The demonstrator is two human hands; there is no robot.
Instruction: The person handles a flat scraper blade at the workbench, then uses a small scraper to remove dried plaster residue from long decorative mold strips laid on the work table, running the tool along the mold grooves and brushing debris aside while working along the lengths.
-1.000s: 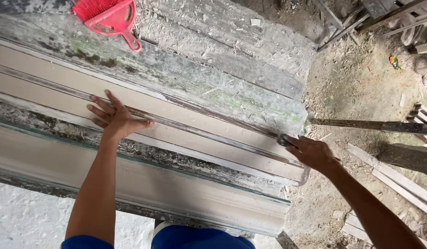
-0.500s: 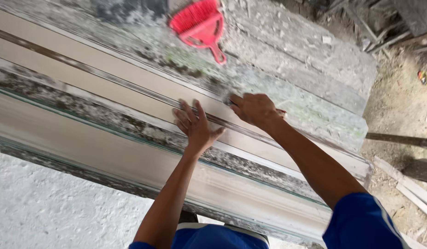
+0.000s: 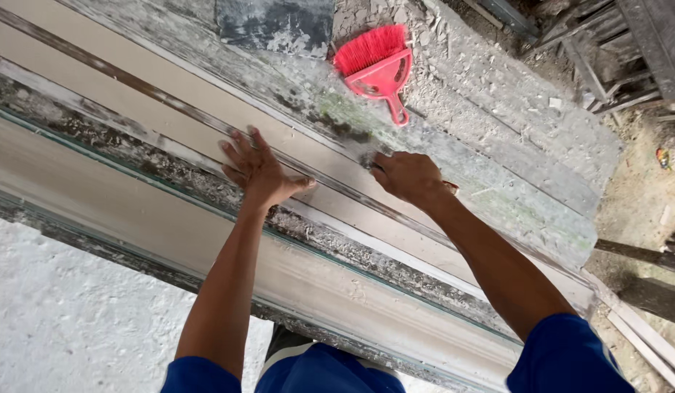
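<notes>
My left hand (image 3: 261, 171) lies flat with fingers spread on a long pale plaster moulding strip (image 3: 133, 109) that runs diagonally across the bench. My right hand (image 3: 407, 177) is closed in a fist just to the right of it, on the same strip. A small grey tool tip (image 3: 368, 160) pokes out of the fist and touches the strip's dark groove; most of the tool is hidden in the hand. A second, wider moulding (image 3: 97, 196) lies nearer to me, under my forearms.
A red hand brush (image 3: 377, 65) lies on the dusty bench top beyond my hands, beside a dark grey flat slab (image 3: 275, 25). Wooden planks (image 3: 643, 320) and scrap timber lie on the dirt floor at right. White rough ground (image 3: 61, 327) shows at lower left.
My right hand has slid from the strip's far right end leftwards along the groove to the middle, close to my left hand. The left hand stays flat on the strip.
</notes>
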